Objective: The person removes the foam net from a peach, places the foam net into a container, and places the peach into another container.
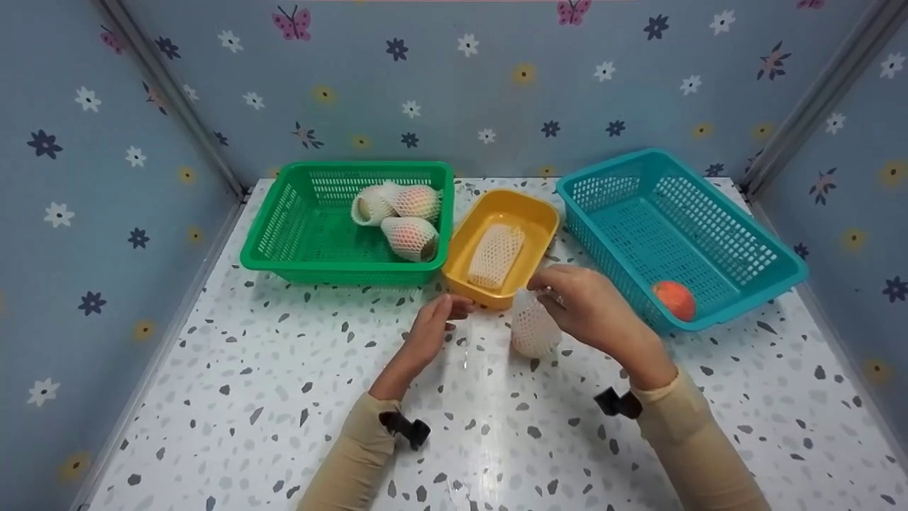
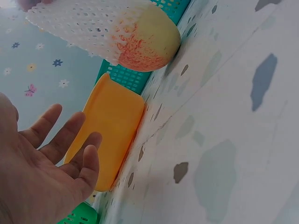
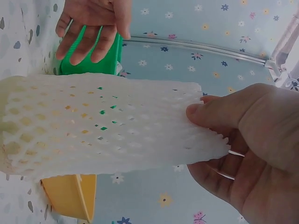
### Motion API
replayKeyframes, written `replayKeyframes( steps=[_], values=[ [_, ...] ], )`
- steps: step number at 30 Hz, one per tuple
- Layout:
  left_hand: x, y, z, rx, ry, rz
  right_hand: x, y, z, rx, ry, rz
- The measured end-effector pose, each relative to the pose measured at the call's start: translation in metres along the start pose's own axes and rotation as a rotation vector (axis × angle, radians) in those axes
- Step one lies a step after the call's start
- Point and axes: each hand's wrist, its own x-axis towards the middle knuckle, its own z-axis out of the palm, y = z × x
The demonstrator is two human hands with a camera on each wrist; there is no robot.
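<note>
My right hand (image 1: 585,305) pinches the top end of a white foam net (image 3: 112,123) between thumb and fingers. The net is drawn over a round red-and-yellow fruit (image 2: 152,39), whose lower part shows bare in the left wrist view. Fruit and net stand upright on the table, just in front of the yellow basket (image 1: 464,287). To the left, my left hand (image 1: 429,328) holds nothing, its fingers loosely spread close to the front of that basket. Another foam net (image 1: 496,255) lies flat inside the yellow basket.
A green basket (image 1: 333,267) at the back left holds several net-wrapped fruits (image 1: 410,238). The teal basket (image 1: 745,312) at the back right is turned at an angle, with one bare red fruit (image 1: 674,299) in its near corner. Patterned walls (image 1: 468,85) enclose the speckled table (image 1: 284,397).
</note>
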Motion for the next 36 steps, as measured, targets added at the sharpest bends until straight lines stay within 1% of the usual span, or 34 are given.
replayKeyframes(
  steps=[2,5,11,14,17,22,25,27,30,33,36],
  values=[
    [0.001,-0.001,0.001,-0.013,0.004,0.005,0.0,0.0,-0.001,-0.012,0.005,-0.004],
    [0.002,-0.001,0.002,-0.036,-0.007,0.008,-0.001,0.001,-0.002,-0.012,0.027,-0.02],
    [0.001,-0.002,0.003,-0.036,-0.018,0.001,-0.005,0.005,-0.003,0.032,0.067,-0.054],
    [0.001,-0.003,0.004,-0.034,-0.02,-0.008,-0.007,0.007,-0.004,0.041,0.077,-0.053],
    [0.001,-0.002,0.005,-0.045,-0.038,-0.021,-0.009,0.007,-0.007,0.039,0.084,-0.042],
    [-0.001,0.01,0.005,-0.074,-0.071,-0.03,-0.011,0.007,-0.014,0.022,0.07,0.006],
    [-0.004,0.018,0.006,-0.076,-0.092,-0.022,-0.012,0.008,-0.017,0.022,0.061,0.031],
    [-0.006,0.021,0.007,-0.075,-0.102,-0.019,-0.014,0.008,-0.019,0.02,0.062,0.038],
    [-0.005,0.017,0.007,-0.08,-0.105,-0.028,-0.015,0.009,-0.02,0.018,0.07,0.035],
    [-0.003,0.007,0.006,-0.071,-0.089,-0.039,-0.018,0.009,-0.019,0.023,0.083,0.026],
    [0.0,-0.002,0.005,-0.054,-0.076,-0.033,-0.021,0.01,-0.019,0.034,0.12,0.005]
  ],
)
